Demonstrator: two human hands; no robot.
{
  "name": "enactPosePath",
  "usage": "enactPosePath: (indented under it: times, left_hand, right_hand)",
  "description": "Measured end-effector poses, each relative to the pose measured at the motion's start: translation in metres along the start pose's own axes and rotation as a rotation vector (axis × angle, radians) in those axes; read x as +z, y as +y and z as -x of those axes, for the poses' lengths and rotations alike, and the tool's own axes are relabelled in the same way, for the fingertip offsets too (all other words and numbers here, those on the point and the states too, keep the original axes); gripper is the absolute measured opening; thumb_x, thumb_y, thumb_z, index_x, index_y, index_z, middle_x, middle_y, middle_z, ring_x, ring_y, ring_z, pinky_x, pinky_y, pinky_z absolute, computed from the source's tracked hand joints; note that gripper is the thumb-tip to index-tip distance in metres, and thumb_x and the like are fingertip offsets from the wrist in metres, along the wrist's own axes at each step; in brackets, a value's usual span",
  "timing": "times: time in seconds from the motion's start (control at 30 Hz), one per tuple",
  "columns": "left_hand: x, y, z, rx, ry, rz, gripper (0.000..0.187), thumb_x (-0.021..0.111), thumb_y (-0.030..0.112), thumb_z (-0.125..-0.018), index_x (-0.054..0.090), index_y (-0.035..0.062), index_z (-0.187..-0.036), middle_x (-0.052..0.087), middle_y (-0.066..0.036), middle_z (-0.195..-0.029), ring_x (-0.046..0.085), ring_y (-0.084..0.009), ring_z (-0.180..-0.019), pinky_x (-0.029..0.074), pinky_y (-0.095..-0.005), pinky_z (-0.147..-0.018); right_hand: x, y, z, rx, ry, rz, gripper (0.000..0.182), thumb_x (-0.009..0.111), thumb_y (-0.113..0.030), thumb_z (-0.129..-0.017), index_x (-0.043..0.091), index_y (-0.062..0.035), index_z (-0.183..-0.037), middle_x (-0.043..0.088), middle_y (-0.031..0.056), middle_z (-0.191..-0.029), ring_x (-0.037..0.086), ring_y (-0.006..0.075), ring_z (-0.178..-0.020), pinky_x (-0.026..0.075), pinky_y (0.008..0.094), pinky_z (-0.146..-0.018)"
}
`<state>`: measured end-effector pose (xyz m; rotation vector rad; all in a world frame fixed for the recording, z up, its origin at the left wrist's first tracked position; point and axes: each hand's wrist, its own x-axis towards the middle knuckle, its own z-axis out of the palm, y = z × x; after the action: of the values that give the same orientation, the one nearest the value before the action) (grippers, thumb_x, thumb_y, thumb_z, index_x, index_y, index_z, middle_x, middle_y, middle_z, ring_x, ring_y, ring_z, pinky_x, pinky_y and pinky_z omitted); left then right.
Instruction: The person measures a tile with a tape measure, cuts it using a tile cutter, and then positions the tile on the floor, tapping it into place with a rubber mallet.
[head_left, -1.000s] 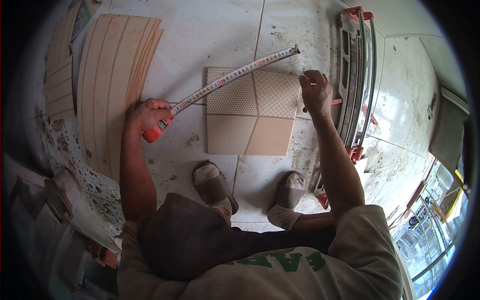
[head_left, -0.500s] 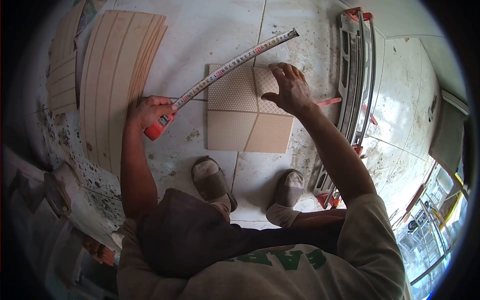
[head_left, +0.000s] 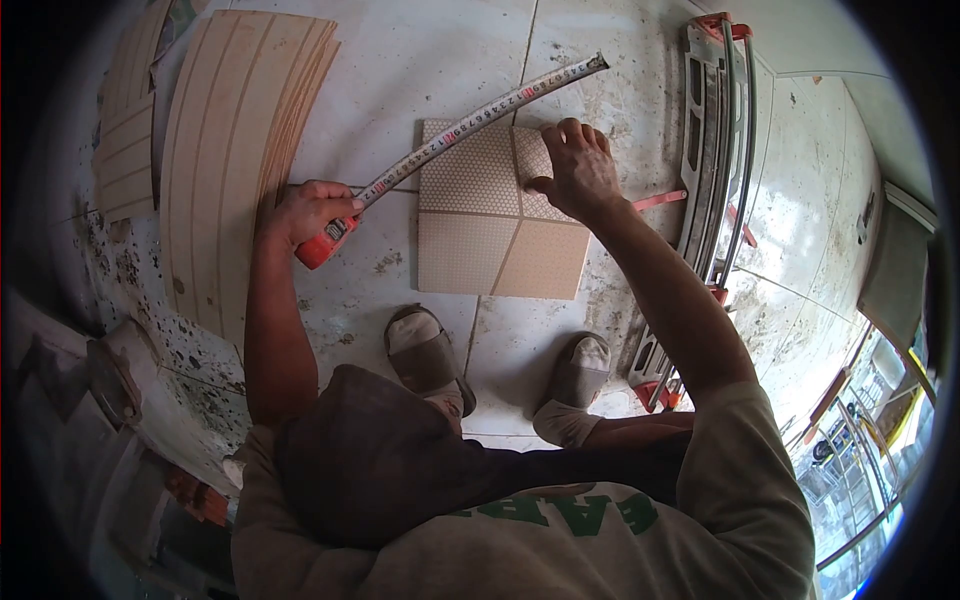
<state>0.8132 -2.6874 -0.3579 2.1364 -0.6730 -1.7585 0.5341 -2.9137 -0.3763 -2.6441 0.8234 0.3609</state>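
Observation:
My left hand [head_left: 314,212] is closed around the red case of a tape measure [head_left: 326,243]. Its blade [head_left: 440,142] is pulled out and slants up to the right, over the upper left part of a square patterned tile [head_left: 465,250]. The blade's free end lies beyond the tile's top edge. Over the tile's upper right corner is my right hand [head_left: 578,168], thumb and fingers apart and curved, with nothing held. Whether its fingertips touch the tile cannot be made out.
Stacked wood-look planks [head_left: 225,150] lie at the left, with shorter pieces [head_left: 127,160] beyond them. A tile cutter with metal rails [head_left: 735,150] and a red handle [head_left: 660,199] stands at the right. My feet in slippers [head_left: 420,350] are just below the tile.
The tape measure and my left hand have shifted slightly right and up. The fingers of my right hand are a little more curled. The view has moved slightly.

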Motion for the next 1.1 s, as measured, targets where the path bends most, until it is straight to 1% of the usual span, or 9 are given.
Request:
enactPosePath:
  times: [0.23,0.3,0.63,0.73,0.8,0.83,0.9,0.93,1.1]
  left_hand:
    - [-0.001,-0.009,-0.004,0.007,-0.024,-0.048,0.029,0.062,0.031,-0.082,0.067,0.0023,-0.083,0.063,-0.002,-0.072,0.054,-0.0089,-0.066,0.042,-0.0231,-0.064]
    - [0.000,-0.005,-0.002,0.000,-0.026,-0.048,0.029,0.062,0.030,-0.082,0.067,0.0023,-0.084,0.063,-0.003,-0.072,0.054,-0.0091,-0.066,0.042,-0.0232,-0.064]
    - [0.000,-0.011,-0.005,-0.013,-0.023,-0.055,0.027,0.063,0.029,-0.082,0.067,0.0022,-0.083,0.063,-0.003,-0.070,0.054,-0.0097,-0.065,0.041,-0.0236,-0.063]
    - [-0.001,-0.020,-0.009,-0.002,-0.040,-0.061,0.026,0.064,0.028,-0.081,0.067,0.0021,-0.082,0.062,-0.002,-0.069,0.053,-0.0094,-0.065,0.042,-0.0237,-0.063]
    - [-0.002,-0.022,-0.010,0.000,-0.044,-0.060,0.026,0.064,0.028,-0.081,0.067,0.0021,-0.081,0.061,-0.002,-0.069,0.053,-0.0093,-0.065,0.042,-0.0238,-0.062]
    - [-0.002,-0.023,-0.010,0.001,-0.035,-0.075,0.026,0.064,0.028,-0.081,0.066,0.0022,-0.080,0.061,-0.002,-0.068,0.053,-0.0092,-0.064,0.042,-0.0239,-0.062]
    - [-0.003,-0.024,-0.008,0.002,-0.029,-0.092,0.026,0.064,0.028,-0.081,0.066,0.0023,-0.080,0.060,-0.002,-0.068,0.052,-0.0091,-0.064,0.042,-0.0240,-0.062]
    - [-0.004,-0.024,-0.008,0.012,-0.013,-0.107,0.027,0.064,0.029,-0.082,0.066,0.0024,-0.080,0.060,-0.001,-0.068,0.052,-0.0091,-0.064,0.042,-0.0239,-0.062]
    - [-0.001,-0.011,-0.009,-0.020,0.020,-0.117,0.028,0.064,0.032,-0.081,0.068,0.0042,-0.085,0.062,-0.002,-0.071,0.053,-0.0100,-0.062,0.042,-0.0250,-0.061]
  right_hand:
    - [0.001,0.000,0.001,0.018,0.005,-0.011,0.078,0.082,-0.035,-0.063,0.045,-0.0065,-0.125,0.045,0.0155,-0.121,0.046,0.0329,-0.115,0.035,0.0444,-0.100]
    - [0.004,0.000,0.002,0.002,0.069,-0.001,0.072,0.081,-0.036,-0.063,0.050,-0.0046,-0.120,0.048,0.0134,-0.114,0.045,0.0295,-0.113,0.035,0.0421,-0.098]
    - [0.001,-0.002,0.002,0.039,0.035,-0.022,0.074,0.082,-0.035,-0.062,0.049,-0.0036,-0.121,0.047,0.0142,-0.117,0.045,0.0304,-0.116,0.034,0.0427,-0.100]
    - [0.008,0.007,0.004,0.009,0.100,-0.066,0.068,0.080,-0.032,-0.066,0.050,-0.0037,-0.120,0.049,0.0156,-0.119,0.048,0.0304,-0.114,0.037,0.0421,-0.099]
    - [0.010,0.019,0.006,-0.011,0.213,-0.288,0.054,0.075,-0.025,-0.073,0.053,-0.0036,-0.118,0.052,0.0179,-0.116,0.052,0.0320,-0.109,0.042,0.0412,-0.094]
    - [0.010,0.027,0.009,-0.011,0.212,-0.287,0.054,0.075,-0.025,-0.073,0.053,-0.0036,-0.118,0.052,0.0179,-0.116,0.052,0.0320,-0.109,0.042,0.0412,-0.094]
    - [0.008,0.038,0.017,0.194,0.397,-0.278,0.041,0.069,-0.018,-0.078,0.056,-0.0029,-0.114,0.055,0.0193,-0.113,0.054,0.0350,-0.105,0.045,0.0412,-0.090]
    - [0.009,0.042,0.022,0.213,0.498,-0.268,0.031,0.064,-0.014,-0.080,0.058,-0.0021,-0.108,0.059,0.0180,-0.105,0.056,0.0355,-0.100,0.046,0.0409,-0.086]
    - [0.013,0.041,0.042,0.384,0.512,-0.456,0.019,0.056,-0.011,-0.081,0.060,-0.0022,-0.098,0.064,0.0181,-0.087,0.061,0.0351,-0.086,0.048,0.0413,-0.078]
